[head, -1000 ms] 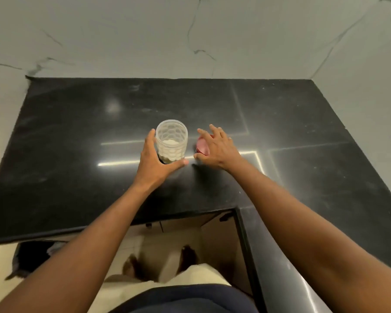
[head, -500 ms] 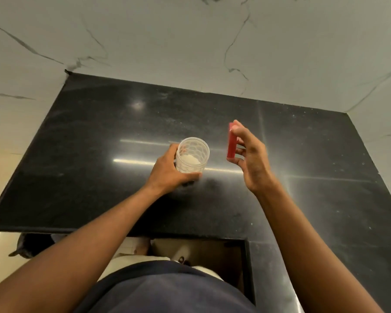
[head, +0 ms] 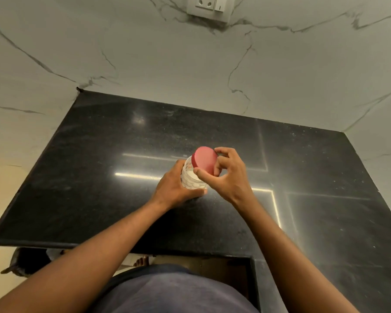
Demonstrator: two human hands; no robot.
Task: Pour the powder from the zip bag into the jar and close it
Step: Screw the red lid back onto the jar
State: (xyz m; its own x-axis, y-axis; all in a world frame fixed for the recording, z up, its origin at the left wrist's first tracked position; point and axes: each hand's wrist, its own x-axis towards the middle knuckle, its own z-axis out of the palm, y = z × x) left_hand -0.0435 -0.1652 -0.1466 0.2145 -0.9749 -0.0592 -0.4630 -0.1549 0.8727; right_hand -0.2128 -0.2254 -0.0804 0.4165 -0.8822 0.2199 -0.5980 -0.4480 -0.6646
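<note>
Red, the lid [head: 204,159] is over the mouth of the jar [head: 191,182], but it sits tilted, its face turned partly toward me and not flat on the rim. This is my first worry: if I turn it like this, I judge the thread may catch crooked, and the lid may jam, or seem closed while it is loose. The second worry is the powder [head: 193,176], white and visible through the clear patterned wall. A hard push on one edge of the lid could tip the jar over the smooth black counter [head: 99,177], and powder would come out at the side where the lid stands off. Grains on the rim could also stop a clean seat, though I cannot see the rim well enough to say. So I would level the lid first and then turn gently. About the grip: my right hand [head: 228,175] pinches the lid by its edge, thumb on the near side and fingers curled on the far right side, a narrow hold with nothing else in it. My left hand [head: 172,188] is wrapped around the left side of the jar, thumb across the front low down. The jar is near the middle of the counter; whether its base rests there or is a little lifted, I cannot tell. The zip bag I do not see in this view.
</note>
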